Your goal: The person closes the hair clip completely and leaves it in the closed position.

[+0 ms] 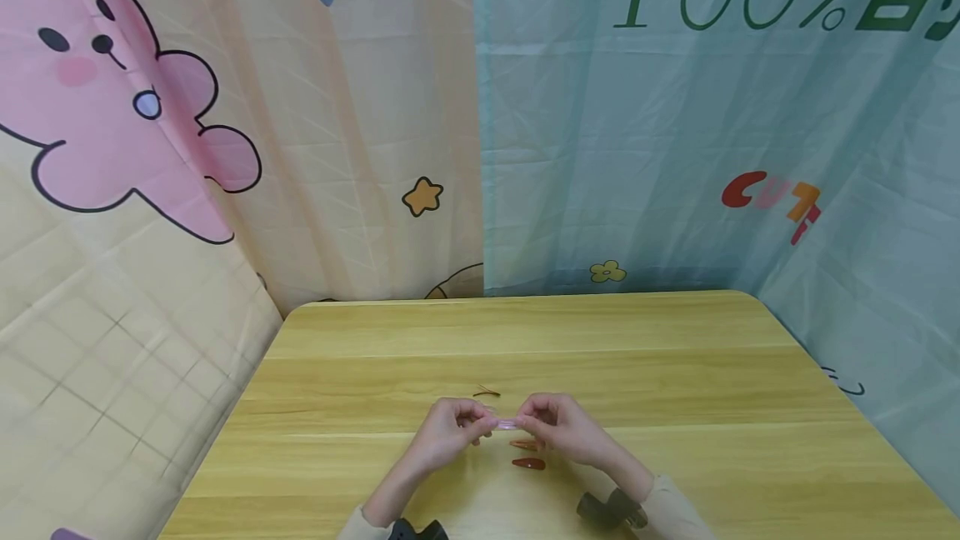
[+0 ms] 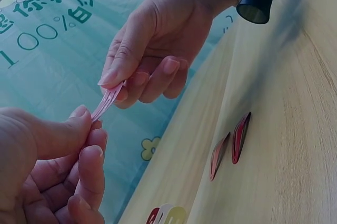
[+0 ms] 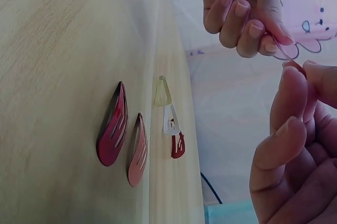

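Pink hair clip (image 1: 506, 424) spans two pinching hands above the worktop (image 1: 360, 373), well short of its far edge and roughly midway between its left and right edges. The left hand (image 1: 448, 436) grips one end between thumb and fingers, the right hand (image 1: 564, 430) the other. So slim a clip could slip if either pinch loosened, falling among the dark red clip (image 3: 111, 142) and coral clip (image 3: 138, 163) lying nearby; uneven force could bend it, and a sudden snap could nip a fingertip. Toward the far edge lie a yellow clip (image 3: 161, 97), white clip (image 3: 168, 124) and small red clip (image 3: 179, 149). No container shows; these loose clips rest directly on the worktop.
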Available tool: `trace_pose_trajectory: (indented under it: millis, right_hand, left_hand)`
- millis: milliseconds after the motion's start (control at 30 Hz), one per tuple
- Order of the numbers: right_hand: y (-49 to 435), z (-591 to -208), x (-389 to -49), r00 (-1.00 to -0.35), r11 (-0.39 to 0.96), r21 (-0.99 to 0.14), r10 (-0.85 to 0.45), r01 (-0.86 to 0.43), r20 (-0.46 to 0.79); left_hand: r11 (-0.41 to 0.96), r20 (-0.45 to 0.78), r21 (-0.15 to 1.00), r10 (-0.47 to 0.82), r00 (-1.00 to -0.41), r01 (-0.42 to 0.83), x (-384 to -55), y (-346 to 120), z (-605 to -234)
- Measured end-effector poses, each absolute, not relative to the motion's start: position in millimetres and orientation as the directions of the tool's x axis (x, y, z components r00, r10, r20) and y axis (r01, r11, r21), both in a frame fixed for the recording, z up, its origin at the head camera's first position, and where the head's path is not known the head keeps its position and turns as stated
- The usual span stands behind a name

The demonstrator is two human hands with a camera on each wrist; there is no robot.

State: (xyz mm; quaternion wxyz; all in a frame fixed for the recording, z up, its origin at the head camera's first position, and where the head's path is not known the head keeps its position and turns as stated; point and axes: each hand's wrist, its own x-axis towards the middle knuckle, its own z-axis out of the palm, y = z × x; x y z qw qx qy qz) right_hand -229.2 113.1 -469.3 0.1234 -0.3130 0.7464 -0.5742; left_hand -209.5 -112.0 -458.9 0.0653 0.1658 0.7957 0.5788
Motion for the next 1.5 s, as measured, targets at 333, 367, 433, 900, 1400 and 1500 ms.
trace_pose_trajectory:
  millis: [333, 367, 433, 900, 1400, 1500]
  right_hand:
    - [112.7, -467.4, -227.4, -0.765, 0.123, -0.954, -0.629, -0.272, 0.137]
    - [112.4, -467.0, -227.1, -0.767, 0.122, -0.956, -0.627, -0.268, 0.135]
    - [112.0, -465.8, -226.2, -0.771, 0.117, -0.961, -0.625, -0.25, 0.125]
    - [111.9, -463.4, -224.8, -0.756, 0.063, -0.968, -0.637, -0.243, 0.148]
    - [113.3, -465.9, -226.0, -0.749, 0.046, -0.974, -0.647, -0.224, 0.142]
    - [113.0, -465.4, -225.5, -0.758, 0.065, -0.973, -0.639, -0.22, 0.129]
  left_hand:
    - [0.245, 0.075, 0.954, 0.36, -0.93, 0.172, -199.6, -109.8, -440.0]
    - [0.236, 0.072, 0.958, 0.362, -0.929, 0.166, -201.4, -110.7, -443.3]
    - [0.222, 0.061, 0.963, 0.366, -0.929, 0.151, -205.0, -112.7, -450.3]
    - [0.186, 0.051, 0.974, 0.389, -0.92, 0.132, -210.4, -115.2, -458.9]
    - [0.174, 0.044, 0.977, 0.393, -0.918, 0.121, -210.6, -115.8, -459.7]
    - [0.185, 0.044, 0.975, 0.388, -0.921, 0.125, -210.6, -116.5, -458.8]
